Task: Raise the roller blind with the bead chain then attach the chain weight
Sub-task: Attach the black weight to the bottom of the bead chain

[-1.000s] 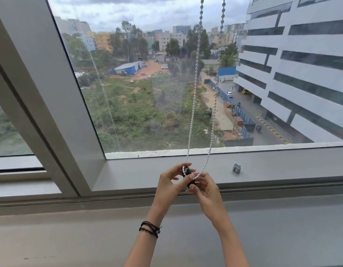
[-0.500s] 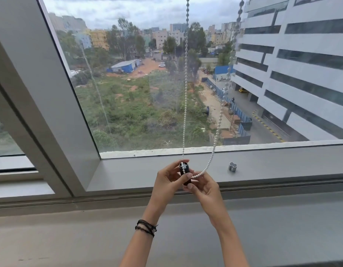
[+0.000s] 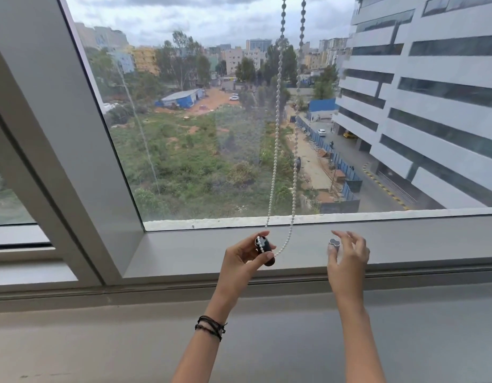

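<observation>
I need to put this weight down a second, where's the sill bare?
The sill is bare from the window frame to your left hand holding the weight, and right of your right hand. Between the hands it is crowded: the bead chain hangs there, and the grey cap sits by your right thumb.

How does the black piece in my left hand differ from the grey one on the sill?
The black piece is longer and dark, the grey piece short and pale. The left hand grips the black piece with the bead chain; the grey piece sits on the sill by the right hand.
</observation>
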`<state>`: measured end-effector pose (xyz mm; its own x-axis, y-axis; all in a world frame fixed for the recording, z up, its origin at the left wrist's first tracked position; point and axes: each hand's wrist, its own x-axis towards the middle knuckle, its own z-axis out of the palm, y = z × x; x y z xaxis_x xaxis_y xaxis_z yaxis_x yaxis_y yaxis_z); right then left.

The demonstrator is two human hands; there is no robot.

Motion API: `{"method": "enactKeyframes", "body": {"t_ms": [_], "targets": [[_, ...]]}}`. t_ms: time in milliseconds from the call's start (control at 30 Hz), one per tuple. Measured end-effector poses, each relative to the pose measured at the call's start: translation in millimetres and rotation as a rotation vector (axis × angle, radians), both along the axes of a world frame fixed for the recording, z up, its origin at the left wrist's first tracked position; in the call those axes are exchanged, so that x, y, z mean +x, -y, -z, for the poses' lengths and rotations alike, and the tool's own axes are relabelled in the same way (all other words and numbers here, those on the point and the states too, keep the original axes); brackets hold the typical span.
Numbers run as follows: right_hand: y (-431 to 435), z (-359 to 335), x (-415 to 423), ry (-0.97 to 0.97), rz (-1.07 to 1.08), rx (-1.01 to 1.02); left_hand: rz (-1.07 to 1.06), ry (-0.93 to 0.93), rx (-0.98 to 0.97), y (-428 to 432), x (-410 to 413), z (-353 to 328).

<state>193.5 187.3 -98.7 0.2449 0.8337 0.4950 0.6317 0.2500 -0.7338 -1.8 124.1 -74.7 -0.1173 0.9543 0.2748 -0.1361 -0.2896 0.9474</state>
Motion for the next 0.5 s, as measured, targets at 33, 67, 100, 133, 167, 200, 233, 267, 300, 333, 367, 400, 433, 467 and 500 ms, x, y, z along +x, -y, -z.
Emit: {"method": "enactKeyframes", "body": {"t_ms": [33, 67, 100, 133, 167, 200, 233, 267, 300, 333, 367, 400, 433, 467, 500], "targets": [[-4, 3, 4, 0.014, -0.004, -0.071, 0.005, -0.006, -0.001, 0, -1, 0], [-6, 6, 6, 0.024, -0.02, -0.129, 0.009, -0.009, -0.002, 0, -2, 0], [-8, 9, 7, 0.038, -0.037, -0.163, 0.013, -0.011, -0.004, -1, -3, 1], [-9, 12, 8, 0.054, -0.05, -0.176, 0.017, -0.012, -0.006, -2, -4, 1], [-9, 13, 8, 0.066, -0.057, -0.174, 0.02, -0.016, -0.007, -3, -5, 2], [-9, 14, 7, 0.069, -0.057, -0.162, 0.023, -0.023, -0.008, -4, -6, 2], [-8, 14, 7, 0.066, -0.056, -0.146, 0.024, -0.035, -0.01, -4, -6, 2], [-8, 14, 6, 0.065, -0.051, -0.132, 0.022, -0.047, -0.013, -5, -6, 2], [-8, 14, 6, 0.068, -0.041, -0.12, 0.021, -0.057, -0.016, -6, -7, 3], [-8, 13, 5, 0.075, -0.025, -0.11, 0.023, -0.063, -0.017, -6, -7, 3], [-8, 12, 5, 0.086, -0.006, -0.103, 0.026, -0.067, -0.017, -7, -7, 3], [-10, 11, 5, 0.103, 0.009, -0.103, 0.03, -0.07, -0.016, -7, -7, 3], [-11, 10, 5, 0.121, 0.017, -0.111, 0.033, -0.074, -0.016, -7, -7, 3], [-13, 8, 6, 0.131, 0.012, -0.124, 0.035, -0.078, -0.016, -7, -7, 2], [-15, 6, 5, 0.127, -0.005, -0.133, 0.037, -0.082, -0.016, -7, -7, 2]]}}
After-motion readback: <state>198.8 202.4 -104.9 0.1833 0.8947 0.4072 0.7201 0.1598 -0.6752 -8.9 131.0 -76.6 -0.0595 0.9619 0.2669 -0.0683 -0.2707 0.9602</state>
